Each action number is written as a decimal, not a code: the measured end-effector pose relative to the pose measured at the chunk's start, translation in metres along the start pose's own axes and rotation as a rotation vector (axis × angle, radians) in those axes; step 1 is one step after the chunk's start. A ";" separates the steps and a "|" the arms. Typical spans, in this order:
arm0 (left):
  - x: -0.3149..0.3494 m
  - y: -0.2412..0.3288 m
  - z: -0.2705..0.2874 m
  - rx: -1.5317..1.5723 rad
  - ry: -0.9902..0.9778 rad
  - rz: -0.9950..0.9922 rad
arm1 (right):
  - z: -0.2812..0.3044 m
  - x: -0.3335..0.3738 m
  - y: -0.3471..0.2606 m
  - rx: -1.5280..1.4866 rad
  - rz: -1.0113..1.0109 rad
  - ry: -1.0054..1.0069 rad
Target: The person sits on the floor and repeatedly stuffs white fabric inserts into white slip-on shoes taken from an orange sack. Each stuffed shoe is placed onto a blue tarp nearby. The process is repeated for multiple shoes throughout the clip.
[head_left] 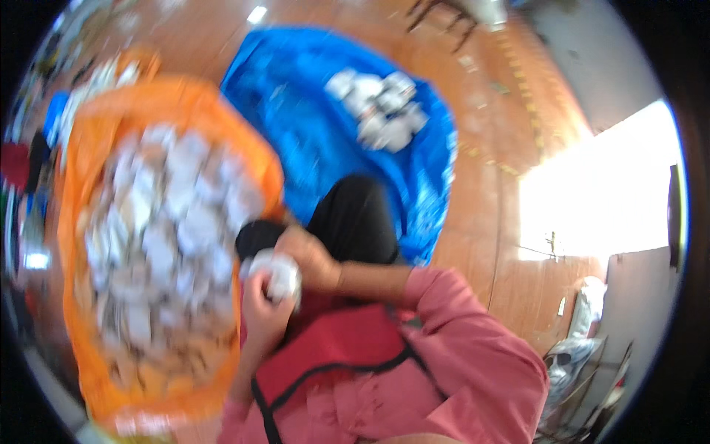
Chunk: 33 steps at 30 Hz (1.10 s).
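My left hand (266, 311) has its fingers wrapped round a small white rounded bundle (281, 275), held above my lap. Against the same bundle, from the upper right, presses my right hand (310, 255), its fingers closed and partly hidden. Blur keeps me from telling what the bundle is made of. To the left spreads a large orange sack (188, 92), opened wide and full of loose flat white pieces (166, 244). Beyond my knees lies a blue plastic sheet or sack (277, 96) with several white bundles (384, 111) piled at its right side.
My dark-trousered knee (359, 214) stands between my hands and the blue sheet. Brown floor (481, 222) shows on the right, with a bright opening (606, 185) beyond it. Clear plastic bags (573, 355) lie by the right wall. A wooden stool (447, 18) stands far off.
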<state>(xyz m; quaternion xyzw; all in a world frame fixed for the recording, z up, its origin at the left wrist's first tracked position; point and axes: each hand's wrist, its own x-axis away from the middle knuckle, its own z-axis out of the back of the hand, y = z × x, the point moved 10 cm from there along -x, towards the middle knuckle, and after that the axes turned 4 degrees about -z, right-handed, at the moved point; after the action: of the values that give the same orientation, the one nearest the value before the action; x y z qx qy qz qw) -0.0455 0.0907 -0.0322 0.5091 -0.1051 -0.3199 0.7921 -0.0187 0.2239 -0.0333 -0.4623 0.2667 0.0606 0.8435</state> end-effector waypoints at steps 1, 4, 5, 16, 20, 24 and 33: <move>-0.006 -0.012 -0.002 0.108 -0.014 0.097 | 0.004 -0.009 -0.003 -0.024 0.031 -0.018; -0.012 -0.017 0.001 0.230 -0.080 0.240 | 0.001 -0.011 0.001 -0.264 -0.036 -0.160; -0.012 -0.014 0.001 0.240 -0.108 0.273 | 0.002 -0.013 -0.003 -0.322 -0.029 -0.198; -0.018 0.001 -0.010 -0.129 -0.259 -0.090 | -0.036 0.031 0.030 -0.278 -0.546 -0.750; -0.014 -0.010 -0.019 -0.169 -0.302 -0.061 | -0.045 0.040 0.025 -0.164 -0.463 -0.720; -0.012 -0.016 -0.019 -0.148 -0.256 -0.029 | -0.045 0.041 0.020 -0.216 -0.432 -0.641; -0.006 -0.010 -0.032 -0.230 -0.250 -0.075 | -0.047 0.046 0.016 -0.011 -0.392 -0.551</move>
<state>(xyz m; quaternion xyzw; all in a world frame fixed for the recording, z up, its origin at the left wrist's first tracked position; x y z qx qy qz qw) -0.0385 0.1151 -0.0543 0.3747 -0.1464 -0.4198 0.8136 -0.0038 0.1877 -0.0887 -0.4757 -0.0654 0.0214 0.8769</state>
